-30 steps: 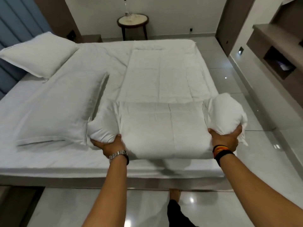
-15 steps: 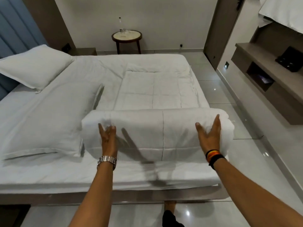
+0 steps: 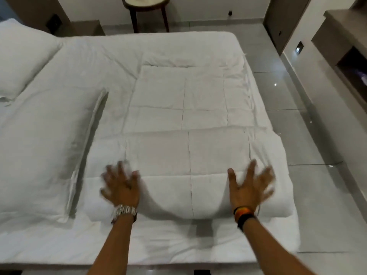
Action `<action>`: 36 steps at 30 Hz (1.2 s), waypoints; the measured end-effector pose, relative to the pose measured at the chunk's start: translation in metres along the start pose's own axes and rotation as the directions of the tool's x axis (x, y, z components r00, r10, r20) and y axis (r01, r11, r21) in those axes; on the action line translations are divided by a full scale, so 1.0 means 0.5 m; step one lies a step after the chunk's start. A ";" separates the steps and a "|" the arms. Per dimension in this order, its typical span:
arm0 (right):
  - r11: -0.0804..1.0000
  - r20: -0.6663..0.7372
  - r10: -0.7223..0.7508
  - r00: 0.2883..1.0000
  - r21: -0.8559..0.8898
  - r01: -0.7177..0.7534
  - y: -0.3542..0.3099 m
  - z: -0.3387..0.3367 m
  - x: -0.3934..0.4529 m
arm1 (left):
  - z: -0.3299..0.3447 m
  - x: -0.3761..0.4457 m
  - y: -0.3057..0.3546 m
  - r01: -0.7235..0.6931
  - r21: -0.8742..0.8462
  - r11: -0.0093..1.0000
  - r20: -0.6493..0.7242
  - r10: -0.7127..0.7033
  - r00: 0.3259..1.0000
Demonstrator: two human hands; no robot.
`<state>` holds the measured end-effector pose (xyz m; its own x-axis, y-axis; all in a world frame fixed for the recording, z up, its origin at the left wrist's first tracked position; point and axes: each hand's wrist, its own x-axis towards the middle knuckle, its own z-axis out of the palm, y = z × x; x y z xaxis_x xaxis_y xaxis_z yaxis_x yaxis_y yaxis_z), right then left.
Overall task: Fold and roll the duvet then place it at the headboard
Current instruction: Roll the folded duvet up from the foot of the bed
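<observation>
The white quilted duvet [image 3: 184, 108] lies folded into a long strip on the right half of the bed, its near end rolled into a thick roll [image 3: 188, 175]. My left hand [image 3: 121, 185], with a metal watch, rests flat on the roll's left part, fingers spread and blurred. Over on the roll's right part, my right hand [image 3: 248, 185], with dark and orange wristbands, presses flat with fingers apart. Neither hand grips the fabric. The blue headboard sits at the far left, almost out of frame.
Two white pillows lie at the left: a large one [image 3: 43, 143] near me and another [image 3: 21, 56] farther back. A round side table [image 3: 147, 4] stands beyond the bed. Glossy tiled floor [image 3: 309, 135] and a wall shelf unit [image 3: 345, 48] are to the right.
Both hands let go of the roll's ends and moved on top of it, palms flat. The roll has turned away from me, farther along the strip. The camera tilted down and closer.
</observation>
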<state>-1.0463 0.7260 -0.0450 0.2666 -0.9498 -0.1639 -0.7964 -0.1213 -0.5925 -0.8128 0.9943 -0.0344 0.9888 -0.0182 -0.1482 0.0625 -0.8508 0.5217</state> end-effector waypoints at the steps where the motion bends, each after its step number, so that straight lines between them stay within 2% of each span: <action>1: 0.982 -0.027 0.164 0.986 0.095 -0.161 0.010 0.005 -0.037 | 0.000 -0.016 -0.025 0.168 -0.053 0.984 -0.082 -0.172 0.982; 2: 0.915 0.004 0.353 0.936 0.210 -0.346 0.015 0.009 -0.063 | 0.001 -0.028 -0.049 0.360 -0.142 0.922 -0.088 -0.374 0.923; 3: 0.811 0.069 0.503 0.861 0.305 -0.499 0.012 0.012 -0.076 | 0.003 -0.037 -0.069 0.542 -0.242 0.804 -0.027 -0.564 0.825; 4: 0.733 0.112 0.580 0.807 0.361 -0.577 0.006 0.018 -0.076 | 0.007 -0.044 -0.084 0.680 -0.322 0.659 0.070 -0.699 0.711; 5: 0.700 0.124 0.598 0.792 0.401 -0.591 -0.001 0.026 -0.068 | 0.013 -0.048 -0.091 0.748 -0.380 0.544 0.161 -0.757 0.633; 6: 0.699 0.119 0.583 0.804 0.432 -0.570 -0.008 0.033 -0.053 | 0.017 -0.047 -0.090 0.756 -0.427 0.497 0.203 -0.762 0.615; 8: 0.713 0.091 0.560 0.824 0.454 -0.534 -0.023 0.057 -0.013 | 0.036 -0.028 -0.070 0.716 -0.472 0.514 0.169 -0.745 0.645; 11: 0.736 0.016 0.580 0.814 0.418 -0.532 -0.044 0.096 0.037 | 0.071 0.014 -0.040 0.668 -0.540 0.512 0.087 -0.756 0.649; 13: 0.783 -0.051 0.543 0.838 0.392 -0.484 -0.050 0.117 0.060 | 0.095 0.036 -0.030 0.645 -0.576 0.502 0.087 -0.748 0.659; 14: 0.806 -0.084 0.507 0.858 0.397 -0.438 -0.048 0.126 0.070 | 0.104 0.045 -0.028 0.628 -0.585 0.513 0.094 -0.726 0.681; 17: 0.849 -0.117 0.420 0.900 0.401 -0.344 -0.025 0.126 0.095 | 0.122 0.062 -0.022 0.492 -0.655 0.573 0.089 -0.589 0.804; 20: 0.874 -0.075 0.338 0.938 0.394 -0.283 0.005 0.093 0.087 | 0.087 0.045 -0.015 0.385 -0.724 0.572 0.050 -0.514 0.857; 25: 0.842 -0.043 0.246 0.968 0.504 -0.191 0.029 -0.026 -0.013 | -0.027 -0.089 -0.033 0.284 -0.787 0.548 -0.005 -0.467 0.884; 29: 0.862 -0.058 0.168 0.984 0.492 -0.119 0.068 -0.161 -0.143 | -0.135 -0.243 -0.065 0.302 -0.786 0.539 0.023 -0.464 0.886; 33: 0.891 -0.023 0.229 0.973 0.408 -0.200 0.153 -0.269 -0.295 | -0.228 -0.401 -0.150 0.382 -0.726 0.572 0.068 -0.493 0.868; 36: 0.884 0.006 0.299 0.954 0.375 -0.279 0.194 -0.319 -0.364 | -0.279 -0.459 -0.189 0.389 -0.690 0.611 0.073 -0.476 0.877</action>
<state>-1.2585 0.8410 0.0532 0.0200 -0.9408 -0.3382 -0.5745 0.2661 -0.7740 -1.0267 1.1520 0.0677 0.8271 0.3502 -0.4396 0.5163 -0.1643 0.8405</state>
